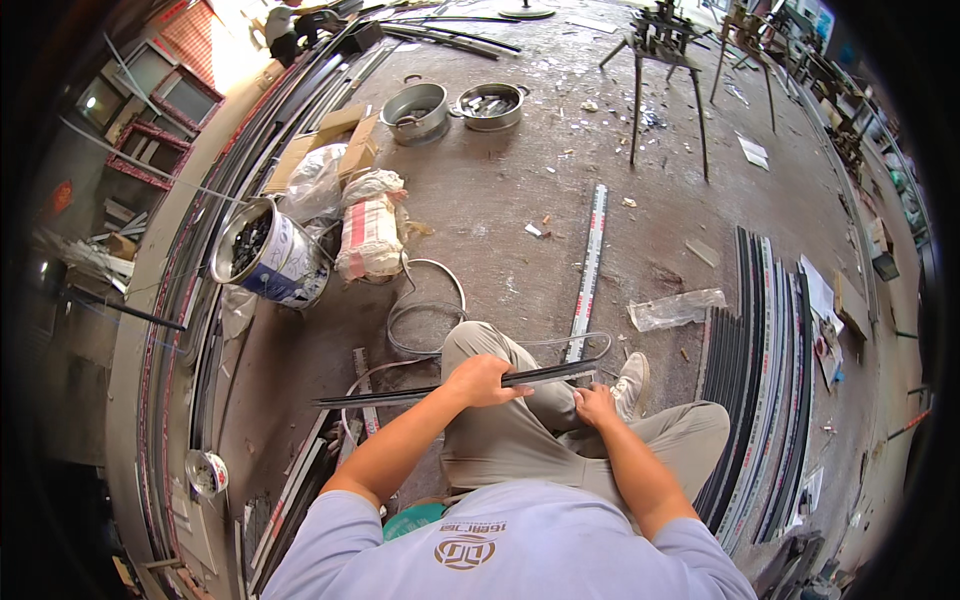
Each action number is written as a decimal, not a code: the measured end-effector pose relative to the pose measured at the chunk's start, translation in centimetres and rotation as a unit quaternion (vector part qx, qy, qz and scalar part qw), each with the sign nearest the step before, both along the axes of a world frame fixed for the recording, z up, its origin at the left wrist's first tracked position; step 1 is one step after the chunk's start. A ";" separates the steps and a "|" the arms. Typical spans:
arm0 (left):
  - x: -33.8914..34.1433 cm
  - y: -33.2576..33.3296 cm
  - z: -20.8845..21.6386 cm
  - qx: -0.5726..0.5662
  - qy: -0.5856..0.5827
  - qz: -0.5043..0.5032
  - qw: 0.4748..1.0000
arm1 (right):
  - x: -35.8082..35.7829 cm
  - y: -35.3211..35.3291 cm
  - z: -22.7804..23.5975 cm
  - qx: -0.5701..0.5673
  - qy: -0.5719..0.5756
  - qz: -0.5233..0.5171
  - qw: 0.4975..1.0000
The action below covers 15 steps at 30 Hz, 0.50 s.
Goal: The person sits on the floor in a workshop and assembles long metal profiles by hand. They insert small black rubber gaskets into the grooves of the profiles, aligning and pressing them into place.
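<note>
A long dark profile strip (420, 394) lies across my lap, slanting up slightly to the right. My left hand (484, 380) is closed round it near its middle. At its right end, my right hand (596, 404) has its fingers pinched together just below the light-coloured tip; what they hold is too small to make out. A thin grey cord (462, 290) loops over the floor in front of me, and part of it curves round close to the strip's right end. Beyond my knees a white printed profile bar (592, 262) lies on the floor, pointing away.
Stacked dark profiles (765, 380) lie to my right beside a clear plastic bag (678, 309). On the left stand a paint bucket (290, 262) of dark pieces, a wrapped bundle (370, 238) and a cardboard box (350, 140). Farther off are two metal pots (418, 125) and a legged machine stand (640, 95).
</note>
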<state>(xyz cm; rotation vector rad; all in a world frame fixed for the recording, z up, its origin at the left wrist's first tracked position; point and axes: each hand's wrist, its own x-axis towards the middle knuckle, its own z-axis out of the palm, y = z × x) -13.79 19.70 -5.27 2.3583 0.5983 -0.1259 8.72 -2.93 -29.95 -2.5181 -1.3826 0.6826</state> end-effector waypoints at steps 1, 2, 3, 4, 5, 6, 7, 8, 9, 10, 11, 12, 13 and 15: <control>0.0 0.1 0.2 -0.001 0.027 -0.001 1.000 | 0.1 0.3 0.0 -0.005 0.013 -0.008 1.000; 0.0 0.0 0.3 -0.002 0.031 0.005 1.000 | 0.7 0.2 0.3 -0.010 0.024 -0.016 1.000; 0.0 -0.1 0.2 -0.002 0.034 0.010 0.999 | 1.3 0.3 0.6 -0.015 0.034 -0.026 0.999; 0.1 0.0 0.2 -0.002 0.039 0.013 0.999 | 1.8 0.5 0.9 -0.024 0.033 -0.021 0.999; 0.5 0.2 0.5 0.001 0.043 0.014 0.999 | 2.7 0.3 0.6 -0.033 0.031 -0.022 0.999; 1.1 0.2 0.5 -0.002 0.049 0.007 0.999 | 3.2 -0.8 0.2 -0.048 0.030 -0.029 0.998; 1.6 0.5 0.7 -0.004 0.055 -0.001 0.998 | 4.0 -0.3 -0.5 -0.073 0.029 -0.020 0.997; 2.3 0.7 0.6 -0.005 0.055 -0.005 0.998 | 4.4 -0.4 -1.5 -0.052 0.018 -0.031 0.998; 1.4 1.3 -2.0 0.013 0.032 -0.003 0.999 | 4.1 0.6 -0.7 -0.050 0.026 0.002 0.998; 1.9 1.0 0.0 -0.031 0.046 0.025 0.998 | 3.4 1.2 0.9 -0.054 0.040 -0.033 0.997; 1.7 1.0 -0.8 -0.064 0.046 0.044 0.996 | 3.3 1.0 -0.2 -0.001 0.035 -0.048 0.998; 1.8 0.8 0.0 -0.073 0.068 0.057 0.993 | 3.1 1.2 0.2 0.029 0.040 -0.074 0.996; 2.0 0.7 -0.6 -0.087 0.022 0.039 0.995 | 3.8 0.2 -1.1 0.052 0.015 -0.075 0.996; 2.0 0.4 -0.5 -0.067 0.033 0.037 0.997 | 4.2 -0.3 0.6 0.056 0.026 -0.091 0.994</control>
